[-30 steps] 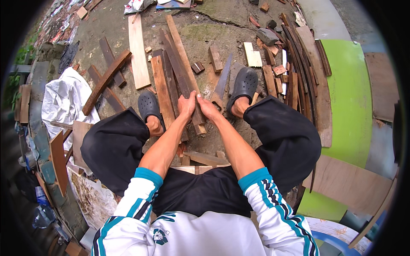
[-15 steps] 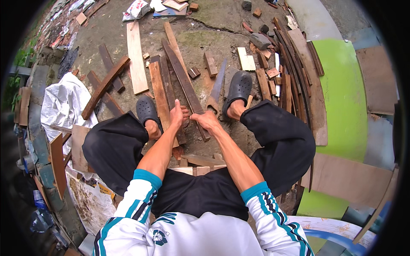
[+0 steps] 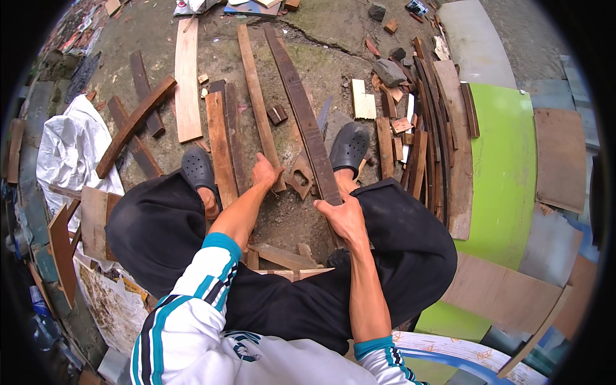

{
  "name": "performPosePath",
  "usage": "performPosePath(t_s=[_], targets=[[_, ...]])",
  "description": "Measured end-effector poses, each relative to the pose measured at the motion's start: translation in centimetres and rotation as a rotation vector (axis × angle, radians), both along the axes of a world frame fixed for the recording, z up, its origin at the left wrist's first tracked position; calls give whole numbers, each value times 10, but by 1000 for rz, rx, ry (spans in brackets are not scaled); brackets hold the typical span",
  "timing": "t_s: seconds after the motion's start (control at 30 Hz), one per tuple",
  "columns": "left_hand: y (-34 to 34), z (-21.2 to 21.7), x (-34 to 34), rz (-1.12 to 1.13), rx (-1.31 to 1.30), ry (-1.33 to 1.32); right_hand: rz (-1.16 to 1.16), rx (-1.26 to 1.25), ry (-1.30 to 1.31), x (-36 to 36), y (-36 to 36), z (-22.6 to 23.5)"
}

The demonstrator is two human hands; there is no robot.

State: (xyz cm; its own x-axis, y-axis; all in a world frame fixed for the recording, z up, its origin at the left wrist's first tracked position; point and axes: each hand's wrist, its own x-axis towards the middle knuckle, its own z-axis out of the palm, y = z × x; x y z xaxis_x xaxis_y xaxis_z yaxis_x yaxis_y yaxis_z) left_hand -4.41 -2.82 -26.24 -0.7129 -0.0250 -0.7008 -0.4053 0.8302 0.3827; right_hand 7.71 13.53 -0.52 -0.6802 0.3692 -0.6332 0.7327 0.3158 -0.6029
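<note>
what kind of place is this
Probably an outdoor scrap-wood yard or makeshift work spot: worn wooden planks and offcuts lie scattered over a cracked, mossy concrete ground, with a crumpled white plastic sheet and a green painted board beside them.

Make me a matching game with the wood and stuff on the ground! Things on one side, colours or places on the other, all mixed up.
Things:
1. right hand
2. left hand
3. plastic sheet
4. curved panel

Descriptions:
A. white and crumpled, far left
B. bright green, on the right
C. holding the near end of the long dark plank
D. resting on a lighter brown plank

Pairs: 1-C, 2-D, 3-A, 4-B
</note>
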Motion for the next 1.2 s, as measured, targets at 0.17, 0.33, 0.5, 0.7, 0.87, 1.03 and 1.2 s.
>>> performPosePath(t_s=[0.17,0.33,0.5,0.7,0.87,1.03,1.2], targets=[[-2,8,11,94,93,45,-134,-37,40,2,1,-28],[-34,-52,23,430,642,102,-172,-146,32,0,-13,-51],[7,-39,27,639,831,31,-271,-211,-34,8,-2,-61],[-5,-67,33,793,708,109,-213,-290,-118,-2,-9,-43],[28,28,27,1035,1106,-134,-290,-510,-212,1,5,-75],[2,33,20,879,1270,-140,-360,-701,-175,-9,-8,-69],[10,57,23,889,1153,-72,-340,-650,-114,-3,-3,-88]])
